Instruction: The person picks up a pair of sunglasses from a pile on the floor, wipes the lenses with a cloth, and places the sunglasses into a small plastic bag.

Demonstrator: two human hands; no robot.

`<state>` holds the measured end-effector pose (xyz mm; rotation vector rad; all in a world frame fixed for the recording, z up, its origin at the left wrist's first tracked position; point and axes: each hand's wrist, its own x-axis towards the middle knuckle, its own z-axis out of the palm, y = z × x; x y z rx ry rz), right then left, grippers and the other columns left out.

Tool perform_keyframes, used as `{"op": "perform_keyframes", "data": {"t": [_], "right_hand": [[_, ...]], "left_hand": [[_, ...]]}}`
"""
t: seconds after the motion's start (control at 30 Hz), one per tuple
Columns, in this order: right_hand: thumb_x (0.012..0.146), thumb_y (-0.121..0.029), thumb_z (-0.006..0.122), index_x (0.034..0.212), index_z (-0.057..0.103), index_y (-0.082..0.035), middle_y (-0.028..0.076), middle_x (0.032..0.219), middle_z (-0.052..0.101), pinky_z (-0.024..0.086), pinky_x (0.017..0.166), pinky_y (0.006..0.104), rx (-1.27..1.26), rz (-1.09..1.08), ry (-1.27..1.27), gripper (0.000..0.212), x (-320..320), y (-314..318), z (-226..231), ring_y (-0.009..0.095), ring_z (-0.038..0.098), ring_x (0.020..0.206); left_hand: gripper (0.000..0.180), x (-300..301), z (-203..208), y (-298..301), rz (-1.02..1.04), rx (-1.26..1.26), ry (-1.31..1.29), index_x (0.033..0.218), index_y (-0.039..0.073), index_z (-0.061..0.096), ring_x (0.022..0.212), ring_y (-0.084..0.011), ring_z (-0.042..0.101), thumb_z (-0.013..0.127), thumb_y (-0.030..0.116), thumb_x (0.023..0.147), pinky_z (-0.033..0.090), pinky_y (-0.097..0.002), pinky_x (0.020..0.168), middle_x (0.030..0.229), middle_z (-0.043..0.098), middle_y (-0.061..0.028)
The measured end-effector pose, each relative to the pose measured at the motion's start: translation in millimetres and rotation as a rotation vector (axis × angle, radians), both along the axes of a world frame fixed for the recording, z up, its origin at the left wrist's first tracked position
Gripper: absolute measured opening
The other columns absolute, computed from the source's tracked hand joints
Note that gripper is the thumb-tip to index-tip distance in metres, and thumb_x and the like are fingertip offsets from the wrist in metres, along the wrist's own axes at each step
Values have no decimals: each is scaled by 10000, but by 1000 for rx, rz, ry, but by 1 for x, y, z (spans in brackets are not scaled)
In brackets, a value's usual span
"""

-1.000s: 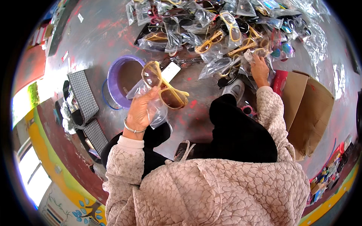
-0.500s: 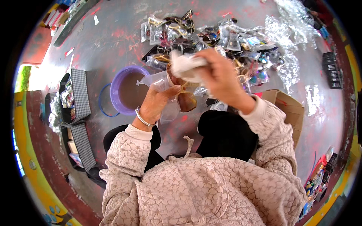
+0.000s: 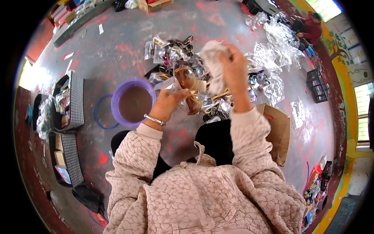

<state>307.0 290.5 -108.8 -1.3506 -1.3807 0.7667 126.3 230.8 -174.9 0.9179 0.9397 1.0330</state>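
My left hand (image 3: 167, 104) is closed on a pair of brown-tinted sunglasses (image 3: 186, 77), its thumb near the bridge. A clear plastic bag (image 3: 180, 113) hangs at the same hand, and a pale tag shows beside the lenses. Up and to the right, my right hand (image 3: 235, 72) grips a bunched white cloth (image 3: 214, 64), held apart from the sunglasses. Beyond both hands lies a pile of sunglasses (image 3: 171, 50), many in clear bags. A purple basin (image 3: 115, 103) of murky brown water stands left of my left hand.
Crumpled clear plastic (image 3: 272, 54) spreads at the far right, near a black crate (image 3: 317, 85). A cardboard box (image 3: 278, 144) stands by my right forearm. Checked fabric bins (image 3: 76, 101) line the left. Another person (image 3: 311, 29) sits at the far right.
The cloth in my right hand has lifted off the sunglasses and moved right. My left hand keeps hold of the sunglasses. The view has tilted up, bringing the other person into sight.
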Motion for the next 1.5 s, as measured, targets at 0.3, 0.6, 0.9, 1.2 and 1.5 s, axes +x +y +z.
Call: {"op": "perform_keyframes", "data": {"t": [0.3,0.6,0.9,1.2,1.5], "right_hand": [[714,-128,553,860,549,-110,88,848,541,475,534,373,239,-27,-648,147,-32,-5,-53,264,582,684],[753,-72,528,863,621,-24,72,723,616,456,582,289,49,-111,-201,152,27,34,-84,144,573,620],[728,-171,602,855,578,-46,142,806,593,467,570,378,561,197,-396,180,-39,-5,-48,295,586,643],[726,-221,577,710,572,55,138,591,551,402,539,347,-67,-13,-203,277,14,25,-48,210,509,541],[798,-180,585,837,614,-17,38,750,600,434,604,263,248,353,-178,170,-18,8,-52,129,552,668]], "left_hand": [[160,13,-11,-1,-148,279,291,912,10,569,718,-96,511,573,40,755,421,-247,627,786,557,15],[255,-6,-9,1,3,155,14,1031,9,555,886,-140,561,598,82,790,440,-258,781,959,597,-45],[296,-11,-16,-3,-39,118,76,1060,-3,543,828,-130,559,608,61,778,441,-241,757,920,591,-29],[313,-22,-15,-9,-68,67,77,1065,14,528,748,-98,521,632,107,785,432,-242,692,814,564,-11],[333,-17,-5,-12,-26,22,53,1075,8,530,773,-106,520,598,148,780,415,-250,709,863,570,-27]]}}
